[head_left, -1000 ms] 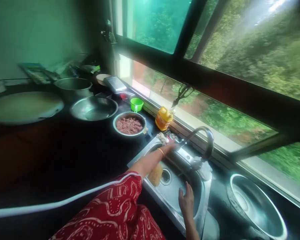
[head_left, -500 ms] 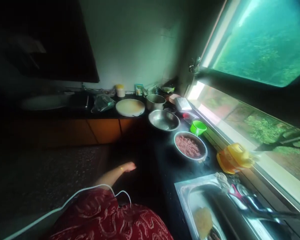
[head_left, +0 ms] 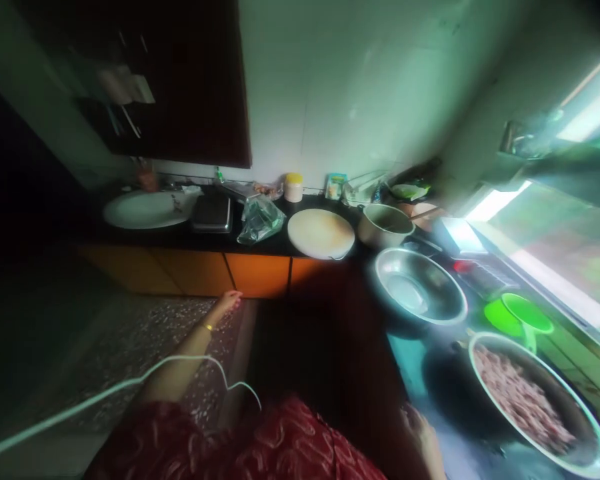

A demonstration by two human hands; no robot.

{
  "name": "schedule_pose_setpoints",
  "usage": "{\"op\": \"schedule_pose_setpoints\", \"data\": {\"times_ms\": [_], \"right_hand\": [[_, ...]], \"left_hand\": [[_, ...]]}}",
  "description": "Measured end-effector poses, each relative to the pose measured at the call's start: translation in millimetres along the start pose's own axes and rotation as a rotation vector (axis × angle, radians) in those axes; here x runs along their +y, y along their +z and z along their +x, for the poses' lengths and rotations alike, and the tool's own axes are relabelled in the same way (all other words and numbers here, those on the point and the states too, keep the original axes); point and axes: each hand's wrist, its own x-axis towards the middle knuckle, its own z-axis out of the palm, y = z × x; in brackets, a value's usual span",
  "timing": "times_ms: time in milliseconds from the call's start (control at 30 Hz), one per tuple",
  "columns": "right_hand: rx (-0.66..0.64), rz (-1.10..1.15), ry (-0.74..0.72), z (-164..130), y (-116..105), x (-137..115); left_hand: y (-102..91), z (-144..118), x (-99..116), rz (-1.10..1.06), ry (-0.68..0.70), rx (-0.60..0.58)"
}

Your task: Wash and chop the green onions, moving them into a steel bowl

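Observation:
My left hand (head_left: 227, 303) hangs out over the speckled floor, away from the counter, fingers loosely apart and holding nothing. My right hand (head_left: 420, 430) is blurred at the bottom edge, resting near the dark counter edge, close to the steel bowl of minced meat (head_left: 525, 400); I cannot see anything in it. An empty steel bowl (head_left: 420, 287) sits beyond the meat bowl. A green cup (head_left: 517, 317) stands by the window sill. A round white board (head_left: 321, 233) lies in the counter corner.
A steel pot (head_left: 384, 225) stands behind the empty bowl. On the back counter lie a clear plastic bag (head_left: 260, 220), a dark tray (head_left: 213, 213), a white plate (head_left: 143, 210) and a small jar (head_left: 293, 188). A white cable (head_left: 105, 393) crosses my red garment. Dark cupboards hang above.
My view has swung left, away from the sink and window toward the counter corner. My left hand left the tap area and swung out over the floor. The sink is out of view.

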Motion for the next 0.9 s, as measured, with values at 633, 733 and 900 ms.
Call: {"op": "schedule_pose_setpoints", "data": {"times_ms": [633, 733, 900], "right_hand": [[-0.465, 0.160, -0.577, 280, 129, -368], [-0.475, 0.161, -0.703, 304, 152, -455], [-0.485, 0.144, -0.785, 323, 207, -574]], "left_hand": [[-29.6, 225, 177, -0.138, 0.228, 0.187], [-19.6, 256, 188, -0.143, 0.162, 0.114], [-14.4, 330, 214, -0.120, 0.020, -0.011]]}}
